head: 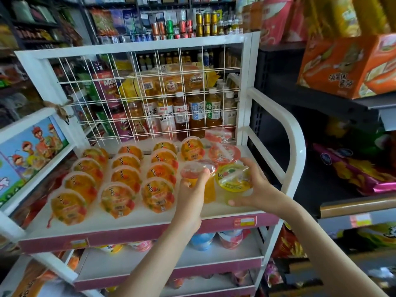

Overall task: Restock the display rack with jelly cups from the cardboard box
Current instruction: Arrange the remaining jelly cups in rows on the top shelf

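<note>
While rows of orange jelly cups (126, 179) fill the display rack's (249, 61) top shelf (137, 224), my left hand (192, 189) grips a pink-lidded jelly cup (199, 169) and my right hand (260, 189) clasps a yellow-lidded jelly cup (232, 179) just beside it.

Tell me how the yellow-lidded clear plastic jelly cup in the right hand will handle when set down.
The yellow-lidded clear plastic jelly cup looks filled, so probably hefty for its size. Its glossy film may be slippery in the right hand. Broad and squat, it likely sits stable.
</note>
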The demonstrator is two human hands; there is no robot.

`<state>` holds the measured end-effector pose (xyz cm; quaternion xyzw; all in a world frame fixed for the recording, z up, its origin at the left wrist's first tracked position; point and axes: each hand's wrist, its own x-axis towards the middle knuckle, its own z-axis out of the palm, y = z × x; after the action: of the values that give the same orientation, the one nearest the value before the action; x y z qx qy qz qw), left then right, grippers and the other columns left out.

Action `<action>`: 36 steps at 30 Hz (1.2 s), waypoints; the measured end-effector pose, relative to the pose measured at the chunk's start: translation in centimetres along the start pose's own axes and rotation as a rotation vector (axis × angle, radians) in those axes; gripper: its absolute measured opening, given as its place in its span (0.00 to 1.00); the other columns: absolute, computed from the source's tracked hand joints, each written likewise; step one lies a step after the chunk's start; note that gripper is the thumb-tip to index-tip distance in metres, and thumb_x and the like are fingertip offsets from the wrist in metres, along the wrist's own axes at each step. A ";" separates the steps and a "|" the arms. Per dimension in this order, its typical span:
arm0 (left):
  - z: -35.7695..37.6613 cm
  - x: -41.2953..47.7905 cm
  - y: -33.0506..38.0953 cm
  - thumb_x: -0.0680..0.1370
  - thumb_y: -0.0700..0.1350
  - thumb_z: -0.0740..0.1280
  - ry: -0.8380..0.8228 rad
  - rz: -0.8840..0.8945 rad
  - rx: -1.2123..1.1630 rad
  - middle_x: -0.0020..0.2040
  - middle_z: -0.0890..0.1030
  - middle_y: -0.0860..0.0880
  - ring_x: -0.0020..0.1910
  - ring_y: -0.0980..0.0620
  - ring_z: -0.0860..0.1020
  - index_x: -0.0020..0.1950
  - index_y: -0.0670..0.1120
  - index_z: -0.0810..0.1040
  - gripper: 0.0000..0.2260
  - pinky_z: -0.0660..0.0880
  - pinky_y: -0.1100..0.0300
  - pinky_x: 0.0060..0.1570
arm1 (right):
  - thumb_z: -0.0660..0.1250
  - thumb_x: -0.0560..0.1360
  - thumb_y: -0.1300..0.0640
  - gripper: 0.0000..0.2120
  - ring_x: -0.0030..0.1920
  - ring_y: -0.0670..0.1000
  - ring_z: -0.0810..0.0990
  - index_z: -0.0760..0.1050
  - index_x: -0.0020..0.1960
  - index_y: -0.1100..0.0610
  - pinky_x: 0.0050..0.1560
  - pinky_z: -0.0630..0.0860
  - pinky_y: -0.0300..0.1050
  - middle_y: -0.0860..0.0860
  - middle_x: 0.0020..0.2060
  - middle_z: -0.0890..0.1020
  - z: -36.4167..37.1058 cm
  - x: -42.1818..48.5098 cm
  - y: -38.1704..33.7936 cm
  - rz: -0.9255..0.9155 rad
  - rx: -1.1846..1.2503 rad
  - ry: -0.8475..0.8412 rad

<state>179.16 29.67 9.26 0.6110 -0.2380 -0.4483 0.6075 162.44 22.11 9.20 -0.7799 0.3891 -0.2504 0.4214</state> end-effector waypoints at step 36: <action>-8.2 7.6 7.5 0.71 0.70 0.60 -0.197 0.442 1.578 0.76 0.60 0.47 0.75 0.44 0.53 0.74 0.52 0.60 0.37 0.53 0.37 0.71 | 0.72 0.65 0.47 0.39 0.69 0.60 0.59 0.59 0.72 0.49 0.62 0.68 0.57 0.54 0.65 0.70 4.8 15.0 -8.4 0.005 -0.787 -0.207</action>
<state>191.62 26.59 13.28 0.7550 -0.6499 -0.0712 0.0501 177.79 14.88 14.85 -0.9019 0.4125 -0.0013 0.1283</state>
